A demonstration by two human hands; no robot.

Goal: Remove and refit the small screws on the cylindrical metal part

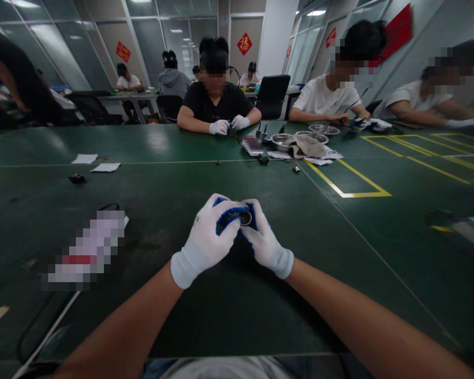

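Note:
Both of my hands wear white gloves with blue palms and meet above the green table [150, 295]. Between them is a small dark round part with a metal ring-like rim [245, 217]; its exact kind I cannot make out. My left hand [211, 234] has its fingers curled over the part's left side, thumb in front. My right hand [264, 237] wraps round its right side, fingers bent. Much of the part is hidden by the gloves.
A blurred-out pale strip [90, 247] with a cable lies left. White papers [106, 167] and a small black object [77, 179] are farther off. Metal bowls [281, 141], a cloth [308, 146] and yellow tape [365, 195] lie beyond. Co-workers [217, 100] sit across the table.

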